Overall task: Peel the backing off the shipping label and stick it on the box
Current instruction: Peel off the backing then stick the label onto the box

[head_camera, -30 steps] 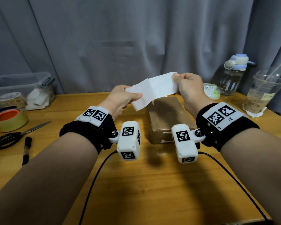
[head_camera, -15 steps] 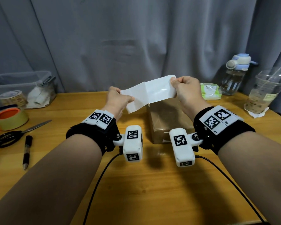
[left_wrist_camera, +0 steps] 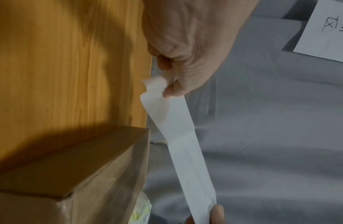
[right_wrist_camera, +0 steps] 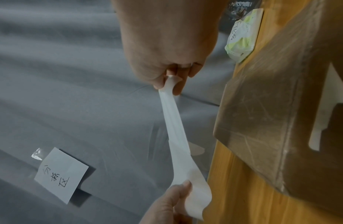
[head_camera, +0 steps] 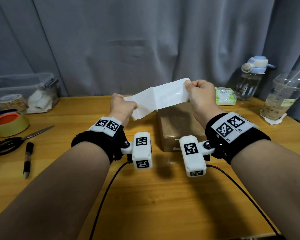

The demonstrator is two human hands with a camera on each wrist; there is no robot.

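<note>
A white shipping label strip [head_camera: 159, 99] with its backing is stretched in the air between my two hands, above the far end of the brown cardboard box [head_camera: 178, 129] on the wooden table [head_camera: 145, 196]. My left hand [head_camera: 128, 103] pinches the strip's lower left end, which curls by the thumb [left_wrist_camera: 172, 91] in the left wrist view. My right hand [head_camera: 187, 85] pinches the upper right end. A crease crosses the strip's middle. In the right wrist view the strip [right_wrist_camera: 176, 128] runs edge-on from my right fingers [right_wrist_camera: 176, 84] to the left hand [right_wrist_camera: 172, 197], beside the box [right_wrist_camera: 272, 106].
At the left lie tape rolls [head_camera: 9, 123], scissors [head_camera: 12, 142], a pen [head_camera: 28, 160] and a clear bin [head_camera: 22, 90]. At the back right stand a wipes pack [head_camera: 225, 96], a water bottle [head_camera: 251, 78] and a plastic cup [head_camera: 282, 96]. A grey curtain hangs behind.
My hands have drawn apart, the left one moving left, and the white strip between them has grown longer. The box has not moved.
</note>
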